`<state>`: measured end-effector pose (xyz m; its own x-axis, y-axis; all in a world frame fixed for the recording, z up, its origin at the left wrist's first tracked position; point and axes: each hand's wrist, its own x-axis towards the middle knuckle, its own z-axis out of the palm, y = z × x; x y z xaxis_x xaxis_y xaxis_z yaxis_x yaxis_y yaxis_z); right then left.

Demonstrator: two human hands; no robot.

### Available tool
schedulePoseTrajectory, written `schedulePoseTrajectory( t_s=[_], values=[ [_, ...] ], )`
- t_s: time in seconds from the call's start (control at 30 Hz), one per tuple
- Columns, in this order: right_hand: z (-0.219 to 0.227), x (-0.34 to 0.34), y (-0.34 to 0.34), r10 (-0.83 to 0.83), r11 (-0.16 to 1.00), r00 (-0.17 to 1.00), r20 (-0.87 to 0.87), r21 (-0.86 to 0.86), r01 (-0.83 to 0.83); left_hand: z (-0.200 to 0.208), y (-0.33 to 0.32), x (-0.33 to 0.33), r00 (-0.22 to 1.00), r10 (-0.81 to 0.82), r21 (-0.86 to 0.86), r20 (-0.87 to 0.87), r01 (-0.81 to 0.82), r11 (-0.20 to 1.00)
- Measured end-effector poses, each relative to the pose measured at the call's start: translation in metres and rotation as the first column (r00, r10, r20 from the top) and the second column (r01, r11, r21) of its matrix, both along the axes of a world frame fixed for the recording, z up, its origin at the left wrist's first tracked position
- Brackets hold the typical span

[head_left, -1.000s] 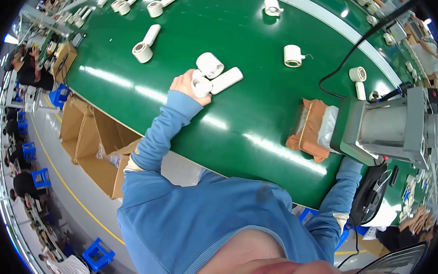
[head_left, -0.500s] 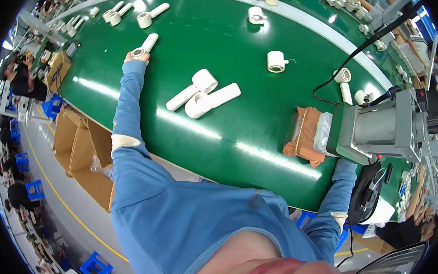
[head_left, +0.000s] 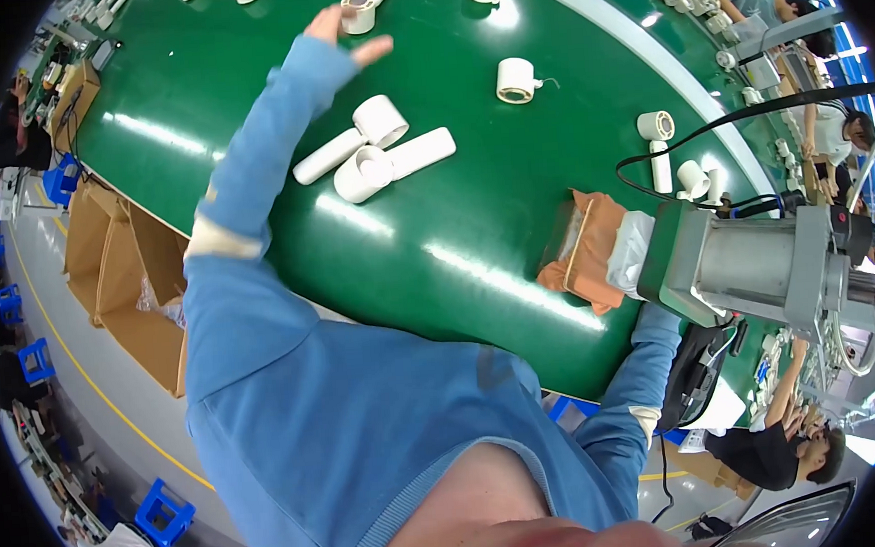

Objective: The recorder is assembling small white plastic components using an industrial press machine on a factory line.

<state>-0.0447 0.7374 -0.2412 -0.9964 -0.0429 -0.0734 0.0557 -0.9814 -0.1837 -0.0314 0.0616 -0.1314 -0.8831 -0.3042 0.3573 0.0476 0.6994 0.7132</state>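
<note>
My left hand reaches far across the green table, thumb and fingers spread apart. Just past its fingertips stands a white plastic part with a round ringed head and a long handle; whether a fingertip still touches it is unclear. Nearer to me, two similar white parts lie crossed, a cylinder head behind and a rounder cup-shaped head in front. My right forearm runs in beneath a grey press-like machine, which hides my right hand.
Beside the machine sits a box covered in orange cloth. A white cylinder with a thin wire stands farther back. Another ringed head lies at the right, near a black cable. An open cardboard box is left of the table.
My left hand has moved right and farther out with the white handled part, and its fingers have come apart from around it. The whole view has shifted. My right hand stays hidden.
</note>
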Motion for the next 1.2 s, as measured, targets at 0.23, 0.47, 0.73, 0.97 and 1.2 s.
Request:
schedulePoseTrajectory(
  t_s=[0.23, 0.47, 0.73, 0.97, 1.2],
  values=[
    [-0.001, -0.007, 0.066, 0.51, 0.717, 0.695, 0.507, -0.697, -0.018, -0.011, 0.062, 0.152, 0.998, 0.031, -0.558, 0.045, 0.0, 0.83],
    [-0.015, 0.007, 0.039, 0.444, -0.775, 0.894, -0.057, -0.525, 0.352, -0.028, 0.065, 0.142, 0.984, -0.14, -0.657, -0.108, 0.035, 0.753],
    [-0.015, 0.027, 0.02, -0.074, -0.707, 0.997, 0.039, 0.703, -0.08, -0.028, 0.117, 0.146, 0.757, -0.647, -0.822, -0.091, 0.309, 0.478],
    [-0.014, 0.034, 0.013, -0.021, -0.603, 0.998, 0.054, 0.796, -0.056, -0.046, 0.158, 0.176, 0.749, -0.662, -0.647, 0.012, 0.511, 0.566],
    [-0.015, 0.042, 0.011, 0.05, -0.481, 0.998, 0.041, 0.877, -0.012, -0.089, 0.206, 0.191, 0.958, -0.036, 0.048, -0.285, 0.052, 0.998]
  ],
)
